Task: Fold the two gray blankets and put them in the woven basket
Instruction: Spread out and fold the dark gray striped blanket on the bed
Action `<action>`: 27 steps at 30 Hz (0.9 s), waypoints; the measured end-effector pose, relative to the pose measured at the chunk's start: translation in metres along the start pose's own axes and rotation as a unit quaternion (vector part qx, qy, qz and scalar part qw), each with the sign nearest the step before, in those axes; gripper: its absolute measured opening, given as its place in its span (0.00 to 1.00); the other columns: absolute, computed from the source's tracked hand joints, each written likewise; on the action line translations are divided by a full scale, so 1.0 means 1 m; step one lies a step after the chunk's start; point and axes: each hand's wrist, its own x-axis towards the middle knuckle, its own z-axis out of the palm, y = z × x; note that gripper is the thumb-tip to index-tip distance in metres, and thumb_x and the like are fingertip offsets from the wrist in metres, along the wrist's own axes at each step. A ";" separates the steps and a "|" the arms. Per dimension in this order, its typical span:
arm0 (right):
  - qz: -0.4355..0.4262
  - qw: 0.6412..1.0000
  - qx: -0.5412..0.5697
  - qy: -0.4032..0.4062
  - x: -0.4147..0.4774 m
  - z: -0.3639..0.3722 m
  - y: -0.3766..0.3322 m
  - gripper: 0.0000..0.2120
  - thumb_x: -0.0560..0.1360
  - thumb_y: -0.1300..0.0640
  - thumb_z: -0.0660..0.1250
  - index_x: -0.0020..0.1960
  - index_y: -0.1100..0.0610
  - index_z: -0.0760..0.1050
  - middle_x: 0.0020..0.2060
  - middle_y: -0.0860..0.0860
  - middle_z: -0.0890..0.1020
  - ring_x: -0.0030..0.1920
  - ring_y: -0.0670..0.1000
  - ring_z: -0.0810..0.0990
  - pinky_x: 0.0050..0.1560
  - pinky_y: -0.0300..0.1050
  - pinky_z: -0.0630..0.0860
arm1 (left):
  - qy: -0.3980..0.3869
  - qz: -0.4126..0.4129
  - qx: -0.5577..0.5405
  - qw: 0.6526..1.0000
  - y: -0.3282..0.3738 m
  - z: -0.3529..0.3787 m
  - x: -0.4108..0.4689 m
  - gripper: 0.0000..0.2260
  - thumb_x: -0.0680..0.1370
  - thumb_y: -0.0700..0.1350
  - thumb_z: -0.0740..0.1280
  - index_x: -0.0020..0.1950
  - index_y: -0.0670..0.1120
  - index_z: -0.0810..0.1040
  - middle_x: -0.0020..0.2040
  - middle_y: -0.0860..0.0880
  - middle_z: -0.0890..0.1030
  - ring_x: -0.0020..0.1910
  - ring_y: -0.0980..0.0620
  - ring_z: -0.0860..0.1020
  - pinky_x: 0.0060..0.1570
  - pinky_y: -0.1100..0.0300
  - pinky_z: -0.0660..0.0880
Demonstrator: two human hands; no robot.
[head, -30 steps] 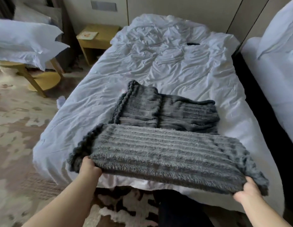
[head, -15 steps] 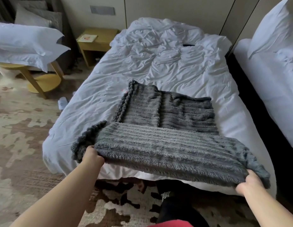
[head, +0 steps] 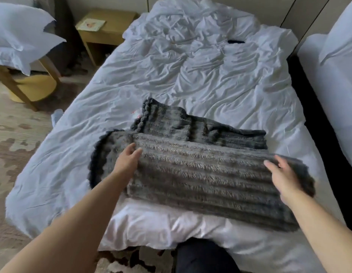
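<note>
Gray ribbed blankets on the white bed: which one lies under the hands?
The nearer, lighter gray blanket; the darker blanket lies behind it, untouched.

Gray ribbed blanket [head: 206, 174] on white bed sheet [head: 200, 79]; yellow-wood nightstand [head: 112, 26].

Folded gray blanket [head: 200, 174] under left hand [head: 128, 160], right hand [head: 283, 180]

We find the widest free room over the far half of the bed [head: 200, 75], where only rumpled sheet and a small dark object [head: 236, 41] lie; the near half is taken by the front gray blanket [head: 200, 174], its far edge against the second gray blanket [head: 200, 129]; our left hand [head: 128, 160] and right hand [head: 285, 180] occupy its two ends; leftward, carpet [head: 19, 134] lies open up to the chair [head: 23, 83] and nightstand [head: 106, 30]; rightward, a narrow dark gap separates us from the neighbouring bed [head: 328, 95].
</note>
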 end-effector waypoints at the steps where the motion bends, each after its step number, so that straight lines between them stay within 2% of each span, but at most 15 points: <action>1: -0.020 0.996 -0.075 -0.048 0.024 0.013 0.002 0.27 0.77 0.45 0.64 0.74 0.46 0.62 0.74 0.52 0.64 0.72 0.57 0.64 0.68 0.56 0.64 | -0.023 0.004 0.098 0.995 -0.001 0.015 0.017 0.25 0.79 0.56 0.63 0.74 0.52 0.65 0.73 0.44 0.68 0.70 0.41 0.67 0.69 0.45 0.65; 3: -0.018 0.963 -0.234 -0.130 0.067 0.037 0.012 0.29 0.78 0.43 0.61 0.76 0.47 0.59 0.77 0.50 0.56 0.76 0.55 0.57 0.73 0.55 0.58 | -0.061 -0.010 0.285 0.956 -0.005 0.044 0.044 0.28 0.79 0.59 0.59 0.77 0.53 0.58 0.78 0.46 0.56 0.76 0.44 0.56 0.73 0.45 0.57; 4: -0.013 0.941 -0.300 -0.159 0.083 0.048 0.020 0.29 0.79 0.42 0.59 0.77 0.48 0.56 0.78 0.49 0.54 0.77 0.55 0.54 0.74 0.54 0.55 | -0.075 -0.023 0.342 0.937 -0.007 0.055 0.053 0.28 0.80 0.60 0.58 0.78 0.54 0.55 0.79 0.48 0.50 0.77 0.46 0.50 0.73 0.44 0.54; 7: -0.021 0.894 -0.410 -0.181 0.107 0.075 0.037 0.29 0.80 0.42 0.56 0.77 0.51 0.56 0.78 0.51 0.54 0.77 0.55 0.54 0.75 0.54 0.54 | -0.098 -0.084 0.380 0.916 -0.009 0.078 0.076 0.28 0.80 0.59 0.56 0.78 0.56 0.52 0.79 0.50 0.46 0.78 0.47 0.46 0.73 0.42 0.50; 10: -0.025 0.873 -0.469 -0.131 0.112 0.095 0.026 0.26 0.76 0.46 0.62 0.71 0.56 0.66 0.72 0.56 0.64 0.73 0.58 0.60 0.73 0.55 0.56 | -0.109 -0.105 0.407 0.901 0.004 0.088 0.090 0.28 0.80 0.57 0.57 0.78 0.55 0.53 0.79 0.49 0.48 0.77 0.46 0.47 0.72 0.41 0.50; 11: -0.023 0.867 -0.486 -0.109 0.112 0.101 0.016 0.26 0.74 0.48 0.65 0.67 0.58 0.68 0.71 0.58 0.64 0.72 0.59 0.60 0.73 0.56 0.56 | -0.103 -0.105 0.416 0.897 0.009 0.089 0.092 0.27 0.80 0.56 0.58 0.77 0.55 0.54 0.79 0.49 0.49 0.77 0.46 0.49 0.72 0.40 0.50; 13: -0.039 0.864 -0.495 -0.079 0.111 0.113 -0.004 0.26 0.70 0.54 0.69 0.66 0.60 0.67 0.72 0.60 0.59 0.72 0.62 0.55 0.74 0.57 0.52 | -0.067 -0.090 0.417 0.902 0.019 0.092 0.091 0.25 0.79 0.54 0.59 0.76 0.54 0.59 0.78 0.48 0.54 0.77 0.45 0.52 0.72 0.39 0.51; 16: -0.124 0.880 -0.448 -0.095 0.111 0.132 -0.033 0.29 0.74 0.54 0.65 0.73 0.55 0.61 0.76 0.58 0.51 0.74 0.61 0.50 0.75 0.57 0.53 | -0.016 -0.016 0.417 0.908 0.031 0.100 0.088 0.22 0.79 0.54 0.59 0.74 0.56 0.63 0.78 0.47 0.57 0.77 0.47 0.53 0.73 0.39 0.48; 18: -0.195 0.876 -0.422 -0.129 0.113 0.150 -0.047 0.29 0.78 0.50 0.59 0.76 0.51 0.56 0.77 0.57 0.46 0.76 0.59 0.46 0.76 0.55 0.47 | -0.024 0.031 0.429 0.903 0.037 0.109 0.091 0.23 0.80 0.57 0.58 0.75 0.57 0.60 0.79 0.48 0.54 0.78 0.48 0.50 0.73 0.41 0.45; 20: -0.255 0.858 -0.418 -0.153 0.113 0.164 -0.052 0.30 0.80 0.46 0.55 0.78 0.49 0.51 0.78 0.57 0.43 0.77 0.58 0.41 0.75 0.53 0.39 | -0.065 0.080 0.440 0.892 0.039 0.122 0.097 0.25 0.80 0.59 0.54 0.77 0.58 0.54 0.79 0.49 0.49 0.78 0.48 0.45 0.73 0.43 0.39; 22: -0.302 0.841 -0.416 -0.165 0.117 0.171 -0.044 0.31 0.80 0.44 0.55 0.78 0.50 0.49 0.78 0.58 0.45 0.77 0.59 0.42 0.74 0.53 0.38 | -0.113 0.147 0.464 0.866 0.027 0.138 0.105 0.25 0.81 0.58 0.50 0.78 0.59 0.48 0.79 0.51 0.46 0.78 0.49 0.42 0.72 0.43 0.37; 24: -0.287 0.825 -0.444 -0.201 0.124 0.170 -0.022 0.30 0.80 0.42 0.53 0.78 0.49 0.48 0.78 0.55 0.47 0.78 0.58 0.44 0.75 0.54 0.40 | -0.173 0.149 0.497 0.837 0.009 0.148 0.113 0.25 0.82 0.58 0.47 0.77 0.60 0.44 0.79 0.53 0.45 0.78 0.49 0.41 0.72 0.43 0.37; 25: -0.247 0.821 -0.459 -0.234 0.129 0.167 -0.008 0.30 0.80 0.40 0.49 0.78 0.48 0.47 0.79 0.53 0.47 0.78 0.56 0.43 0.76 0.53 0.40 | -0.200 0.123 0.506 0.830 0.002 0.152 0.118 0.24 0.82 0.58 0.47 0.77 0.61 0.44 0.79 0.54 0.46 0.78 0.50 0.42 0.73 0.44 0.39; 27: -0.152 0.819 -0.459 -0.309 0.137 0.161 0.012 0.31 0.80 0.38 0.46 0.79 0.47 0.45 0.79 0.48 0.47 0.78 0.51 0.42 0.77 0.50 0.42 | -0.239 0.060 0.512 0.823 0.002 0.161 0.128 0.24 0.81 0.58 0.50 0.77 0.60 0.52 0.78 0.54 0.55 0.77 0.50 0.52 0.74 0.45 0.47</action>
